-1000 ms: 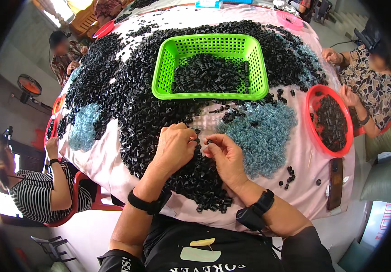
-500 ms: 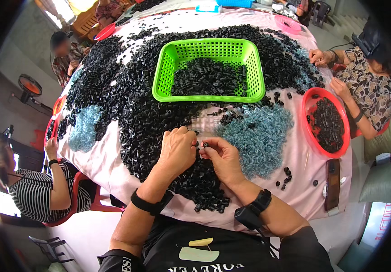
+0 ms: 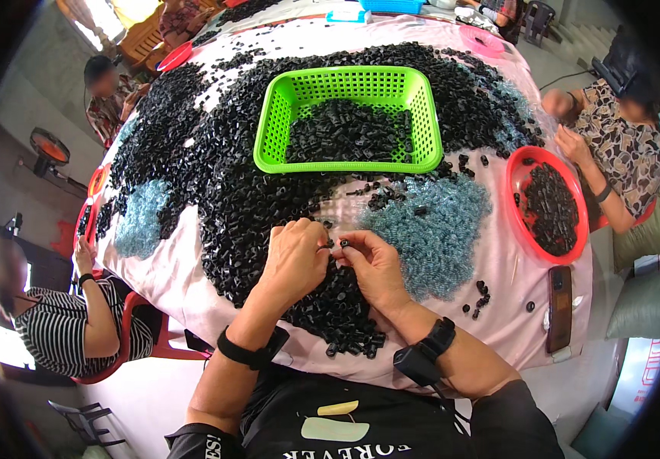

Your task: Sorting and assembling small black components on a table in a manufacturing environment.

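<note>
My left hand (image 3: pixel 296 251) and my right hand (image 3: pixel 376 265) meet over the near part of the table, fingertips almost touching. Between my right thumb and index finger sits a small round black plastic piece (image 3: pixel 344 243). My left fingers are closed in a pinch, and a bit of a black piece shows at their tips. A large heap of small black plastic pieces (image 3: pixel 230 229) spreads under and beyond my left hand. Just right of my right hand lies a pile of clear bluish small parts (image 3: pixel 429 237); each part's exact kind is too small to tell.
A green basket (image 3: pixel 345 166) with black pieces stands ahead. At right are a red basin (image 3: pixel 511 200) of black pieces and a phone (image 3: pixel 559 310). Co-workers sit on both sides, one in a striped top (image 3: pixel 58 321). A second bluish pile (image 3: pixel 142 218) lies left.
The whole view has shifted slightly. My hands keep nearly the same place and pinch, with small finger movements. The co-worker's hand at the right has moved and is blurred.
</note>
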Motion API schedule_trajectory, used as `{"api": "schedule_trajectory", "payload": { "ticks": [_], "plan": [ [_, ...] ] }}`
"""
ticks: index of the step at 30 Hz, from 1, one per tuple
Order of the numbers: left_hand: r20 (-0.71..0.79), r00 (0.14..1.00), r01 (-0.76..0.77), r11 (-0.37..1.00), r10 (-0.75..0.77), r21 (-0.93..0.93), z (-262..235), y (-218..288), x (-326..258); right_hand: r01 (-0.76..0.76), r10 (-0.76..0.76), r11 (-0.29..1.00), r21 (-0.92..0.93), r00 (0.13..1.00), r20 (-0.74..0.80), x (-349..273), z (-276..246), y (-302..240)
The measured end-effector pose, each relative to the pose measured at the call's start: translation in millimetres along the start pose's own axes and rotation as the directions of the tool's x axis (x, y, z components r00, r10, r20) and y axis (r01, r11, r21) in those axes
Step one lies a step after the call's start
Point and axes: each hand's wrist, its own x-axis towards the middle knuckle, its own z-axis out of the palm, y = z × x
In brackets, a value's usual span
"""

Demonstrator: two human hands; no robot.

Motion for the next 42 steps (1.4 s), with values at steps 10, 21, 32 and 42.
{"api": "schedule_trajectory", "payload": {
  "ticks": [10, 21, 32, 42],
  "plan": [
    [0.011, 0.985, 0.154, 0.866, -0.169, -0.475, -8.1, 19.2, 5.4, -0.024, 0.023, 1.0, 0.017, 0.998, 0.05, -1.9, -0.9, -2.4],
    [-0.114, 0.993, -0.044, 0.956, 0.011, -0.291, 0.0, 15.3, 1.2, -0.053, 0.051, 0.996, 0.071, 0.998, 0.036, -1.4, -0.5, -4.7],
    [-0.082, 0.994, -0.085, 0.977, 0.07, -0.197, -5.2, 22.0, -4.5, -0.031, 0.031, 0.999, 0.013, 0.999, 0.029, -1.3, -2.2, -4.1],
    [-0.077, 0.989, -0.14, 0.978, 0.13, -0.152, -1.7, 27.4, -7.3, -0.024, 0.023, 0.999, 0.037, 0.999, 0.043, -0.7, -3.1, -6.3]
  ]
}}
